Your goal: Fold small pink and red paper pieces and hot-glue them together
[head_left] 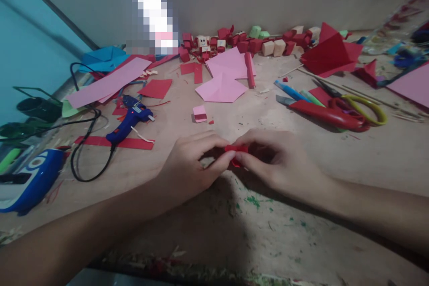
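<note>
Though boxy red paper cubes [255, 46] stand formed behind, left hand [192, 157] and right hand [276, 154], grip narrow, pinch small folded red paper [237, 148], seemingly unfinished.

No legible text; white lettering [37, 161] on blue tape dispenser [47, 184] unclear.

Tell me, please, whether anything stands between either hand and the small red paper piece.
Nothing visible does: the left hand and the right hand both pinch the red paper piece directly. The small pink folded paper lies on the tabletop beyond them, not in between.
</note>
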A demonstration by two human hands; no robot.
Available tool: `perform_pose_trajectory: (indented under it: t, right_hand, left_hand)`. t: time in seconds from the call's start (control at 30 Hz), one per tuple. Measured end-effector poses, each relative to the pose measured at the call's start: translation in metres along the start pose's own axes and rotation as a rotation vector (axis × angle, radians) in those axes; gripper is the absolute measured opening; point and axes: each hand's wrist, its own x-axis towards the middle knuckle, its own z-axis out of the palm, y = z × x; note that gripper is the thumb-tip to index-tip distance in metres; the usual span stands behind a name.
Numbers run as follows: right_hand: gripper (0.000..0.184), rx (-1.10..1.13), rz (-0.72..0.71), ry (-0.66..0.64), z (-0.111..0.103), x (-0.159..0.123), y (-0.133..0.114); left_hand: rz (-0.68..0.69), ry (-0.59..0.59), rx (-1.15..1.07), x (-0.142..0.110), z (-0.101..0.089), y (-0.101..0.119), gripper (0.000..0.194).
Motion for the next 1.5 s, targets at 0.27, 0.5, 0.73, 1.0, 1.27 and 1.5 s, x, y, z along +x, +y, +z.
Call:
perform_pose_trajectory:
  t: [0.27,0.5,0.73,1.0,1.27,1.5]
  right_hand:
    - [0.015,0.294,0.147,-0.022,-0.0027,0.0036,0.003]
    - [0.015,0.403,0.192,-0.021,-0.0032,0.0041,0.0039]
    - [0.018,0.373,0.2,-0.012,-0.0025,0.004,0.0008]
    - [0.016,0.349,0.179,-0.015,-0.0033,0.0055,0.0035]
    - [0.015,0.153,0.101,-0.007,-0.0029,0.0035,0.0003]
    - [0.015,0.198,0.134,0.0,-0.003,0.0036,-0.0003]
  left_hand:
    - [-0.287,-0.062,-0.42,0.0045,-0.0036,-0.0017,0.01]
    - [-0.299,-0.058,-0.388,0.0064,-0.004,-0.0023,0.008]
    - [-0.256,-0.043,-0.371,0.0054,-0.0028,-0.0031,0.008]
    - [-0.226,-0.046,-0.33,0.0049,-0.0029,-0.0031,0.01]
    - [-0.281,-0.12,-0.306,0.0056,-0.0042,0.0014,0.011]
    - [-0.228,-0.057,-0.197,0.0055,-0.0024,0.0006,0.011]
